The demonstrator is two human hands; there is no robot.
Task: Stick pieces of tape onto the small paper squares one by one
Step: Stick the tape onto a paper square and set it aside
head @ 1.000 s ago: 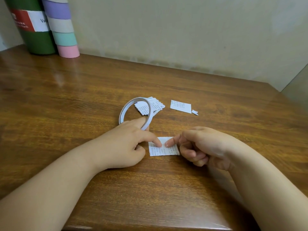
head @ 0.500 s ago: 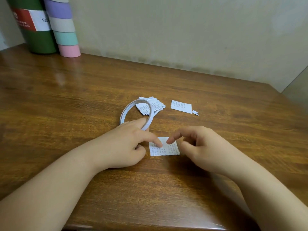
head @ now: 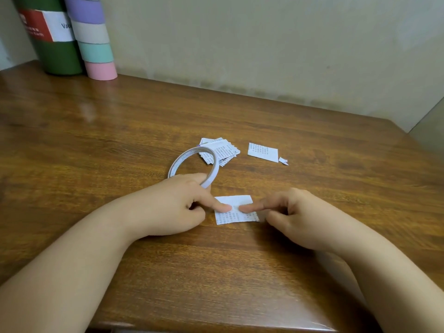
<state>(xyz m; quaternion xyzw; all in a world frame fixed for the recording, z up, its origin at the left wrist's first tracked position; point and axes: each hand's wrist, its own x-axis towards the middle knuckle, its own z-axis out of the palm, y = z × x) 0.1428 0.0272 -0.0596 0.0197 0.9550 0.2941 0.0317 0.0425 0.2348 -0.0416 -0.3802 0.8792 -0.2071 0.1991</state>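
A small printed paper square (head: 240, 216) lies flat on the wooden table (head: 96, 140) between my hands. My left hand (head: 175, 205) presses its index fingertip on the square's left part, while its other fingers curl round the thin white tape roll (head: 186, 159), which stands tilted on edge. My right hand (head: 295, 217) touches the square with its straight index fingertip, almost meeting the left fingertip; its other fingers are loosely bent and hold nothing. A pile of several more squares (head: 222, 151) sits behind the roll.
One separate paper square (head: 263, 152) and a tiny scrap (head: 283, 161) lie to the right of the pile. A green cylinder (head: 55, 44) and a stack of pastel tape rolls (head: 92, 37) stand at the back left by the wall. The table's front edge runs just below my forearms.
My right hand uncurled from a fist, lifted its index finger briefly, and set the fingertip down again on the square. The left hand and tape roll stayed put.
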